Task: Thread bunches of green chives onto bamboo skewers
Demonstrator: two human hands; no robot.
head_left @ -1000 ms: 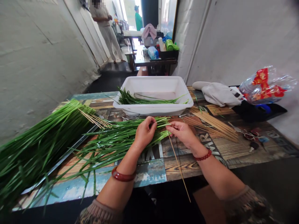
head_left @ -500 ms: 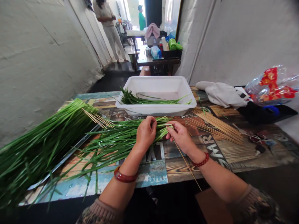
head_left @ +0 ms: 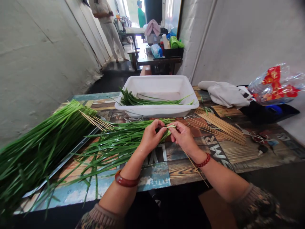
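My left hand [head_left: 152, 135] is closed, thumb and forefinger pinched on the pale stem ends of garlic chives. Close beside it on the right, my right hand [head_left: 182, 136] grips a thin bamboo skewer [head_left: 196, 168], which slants down past the table's front edge. Pale chive stems also show at its fingertips; whether the skewer's tip goes through them is hidden by the fingers. Under both hands spreads a loose layer of wet garlic chives [head_left: 114, 140], leaves to the left and stems to the right.
A white plastic tub [head_left: 159, 111] with some chives stands behind my hands. At left lies a large chive bundle [head_left: 47, 136] with several loaded skewers [head_left: 96, 121] by it. Loose skewers [head_left: 221, 127], scissors [head_left: 257, 136] and a pale cap [head_left: 224, 92] lie right. Two people stand far back.
My left thumb has come over to meet the right fingertips at the chive stems. The right hand has turned slightly, and the skewer's lower end has swung a little right.
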